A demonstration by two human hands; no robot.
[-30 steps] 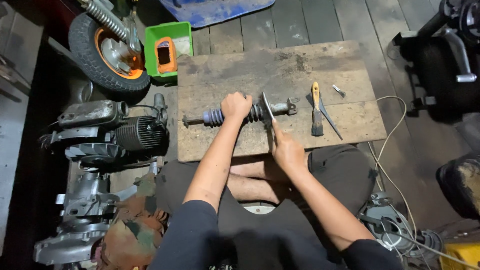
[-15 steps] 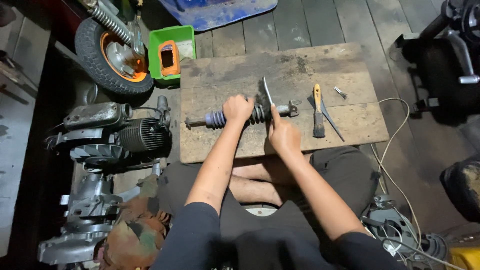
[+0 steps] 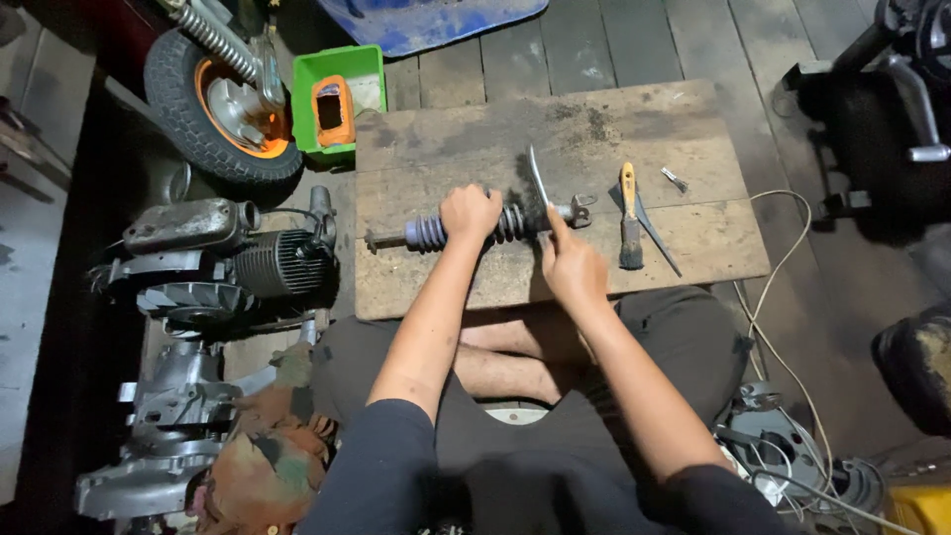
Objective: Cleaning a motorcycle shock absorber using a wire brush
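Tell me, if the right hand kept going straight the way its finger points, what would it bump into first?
The right hand points away from the body, up the thin metal blade it holds. First in line is probably the shock absorber under the left hand, then the bare wooden board. Depth is hard to judge.

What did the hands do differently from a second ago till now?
The right hand swung its thin metal blade from lying across the shock absorber with its tip near the person, to pointing away over the wooden board. The hand slid slightly right. The left hand kept gripping the ribbed boot of the shock absorber, which stayed put. The brush did not move.
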